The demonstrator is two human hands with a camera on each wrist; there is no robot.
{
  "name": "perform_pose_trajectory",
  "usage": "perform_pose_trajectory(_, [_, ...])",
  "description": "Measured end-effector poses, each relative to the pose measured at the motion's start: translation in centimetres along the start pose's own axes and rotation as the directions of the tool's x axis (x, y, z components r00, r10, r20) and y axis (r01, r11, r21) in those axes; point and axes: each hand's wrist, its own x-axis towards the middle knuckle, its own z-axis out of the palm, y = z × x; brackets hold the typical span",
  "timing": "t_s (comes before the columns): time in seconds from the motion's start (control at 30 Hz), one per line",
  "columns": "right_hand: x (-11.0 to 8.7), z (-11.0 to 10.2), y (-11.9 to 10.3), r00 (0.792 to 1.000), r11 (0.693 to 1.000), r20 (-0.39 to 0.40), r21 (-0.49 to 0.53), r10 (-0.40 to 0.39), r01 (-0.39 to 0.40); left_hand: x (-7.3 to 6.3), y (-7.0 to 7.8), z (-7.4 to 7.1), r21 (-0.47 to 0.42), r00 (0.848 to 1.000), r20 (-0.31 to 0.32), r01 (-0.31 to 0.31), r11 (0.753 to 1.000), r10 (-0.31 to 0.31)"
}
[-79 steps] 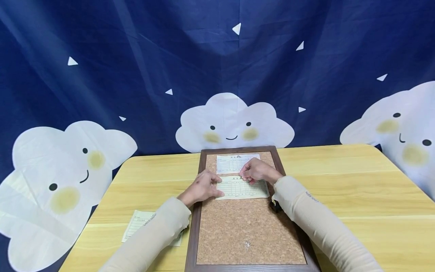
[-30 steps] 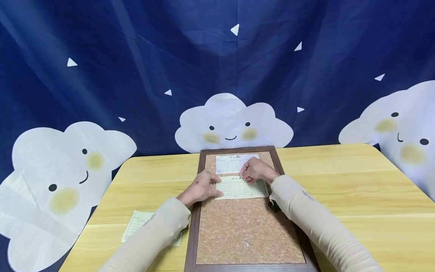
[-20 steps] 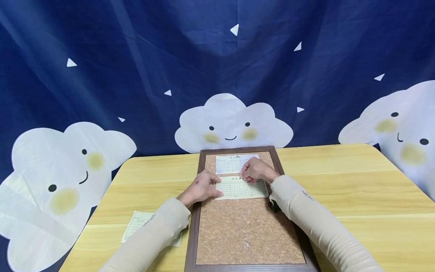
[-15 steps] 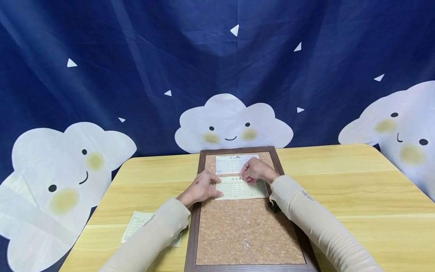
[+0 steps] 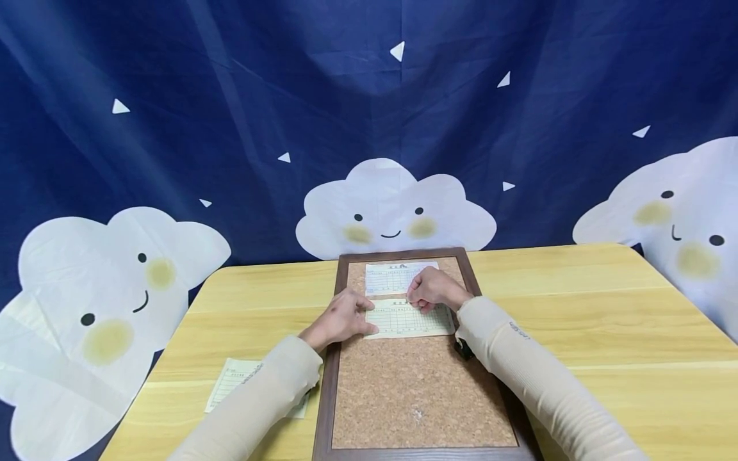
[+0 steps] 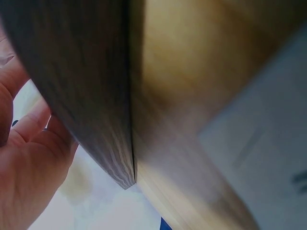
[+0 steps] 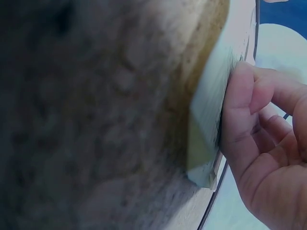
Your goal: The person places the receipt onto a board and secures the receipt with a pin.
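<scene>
A pale yellow printed form slip (image 5: 410, 323) lies on a wood-framed cork board (image 5: 426, 384), just below a whiter slip (image 5: 383, 279). My left hand (image 5: 341, 316) rests over the board's left frame, thumb and forefinger spread apart on the yellow slip's left edge. My right hand (image 5: 435, 288) is at that slip's top edge, thumb and forefinger pinched together; what they pinch is hidden by the fingertips. In the right wrist view the slip's near corner (image 7: 204, 175) lifts and curls off the cork, beside the curled fingers (image 7: 240, 115). A small dark spot shows at the whiter slip's top.
More yellow slips (image 5: 230, 378) lie on the wooden table (image 5: 623, 320) at the left, partly under my left sleeve (image 5: 259, 397). A small whitish patch (image 5: 418, 416) shows low on the cork. A dark blue cloud-print curtain (image 5: 357, 77) hangs behind the table.
Both hands stay in place on the yellow slip, which lies where it was. Only the head view shifts very slightly.
</scene>
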Motion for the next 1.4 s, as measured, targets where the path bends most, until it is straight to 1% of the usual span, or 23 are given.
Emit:
perform_pose_trajectory(0.23, [0.1, 0.1, 0.3, 0.999, 1.0, -0.03, -0.018, 0.017, -0.017, 0.1, 0.1, 0.0, -0.003, 1.0, 0.011, -0.007, 1.0, 0.007])
perform_pose_trajectory(0.43, [-0.1, -0.1, 0.1, 0.999, 1.0, -0.033, -0.004, 0.023, -0.023, 0.2, 0.3, -0.2, 0.011, 0.999, 0.019, -0.033, 0.999, 0.033])
perform_pose_trajectory(0.53, [0.0, -0.3, 0.0, 0.999, 1.0, -0.038, -0.011, 0.017, -0.018, 0.2, 0.5, -0.3, 0.019, 0.999, 0.028, -0.028, 0.999, 0.027])
perform_pose_trajectory(0.67, [0.1, -0.1, -0.1, 0.999, 1.0, -0.039, -0.017, -0.004, 0.003, 0.2, 0.6, -0.6, 0.038, 0.999, 0.037, -0.004, 0.999, 0.003])
perform_pose_trajectory(0.8, [0.1, 0.1, -0.3, 0.999, 1.0, -0.042, -0.025, -0.004, 0.002, 0.2, 0.5, -0.7, 0.049, 0.999, 0.038, 0.024, 0.998, -0.026])
perform_pose_trajectory(0.87, [0.1, 0.2, -0.4, 0.999, 1.0, -0.036, -0.027, -0.001, 0.0, 0.1, 0.4, -0.8, 0.05, 0.999, 0.033, 0.026, 0.998, -0.027])
perform_pose_trajectory(1.0, [0.1, 0.1, -0.3, 1.0, 1.0, -0.013, -0.015, -0.017, 0.017, 0.1, 0.2, -0.9, 0.046, 1.0, 0.018, 0.007, 0.999, -0.008])
perform_pose_trajectory(1.07, [0.1, -0.2, -0.1, 1.0, 1.0, 0.001, -0.003, -0.027, 0.027, 0.1, 0.3, -0.8, 0.041, 1.0, 0.016, 0.01, 0.999, -0.011])
perform_pose_trajectory(1.23, [0.0, -0.8, 0.6, 0.998, 0.997, 0.06, 0.071, -0.032, 0.028, 0.1, 0.6, -0.7, 0.039, 0.999, 0.027, 0.022, 0.999, -0.023])
perform_pose_trajectory(1.4, [-0.9, -1.4, 1.0, 0.995, 0.991, 0.097, 0.132, -0.024, 0.011, -0.1, 0.5, -0.5, 0.035, 1.0, 0.024, -0.004, 0.999, 0.004])
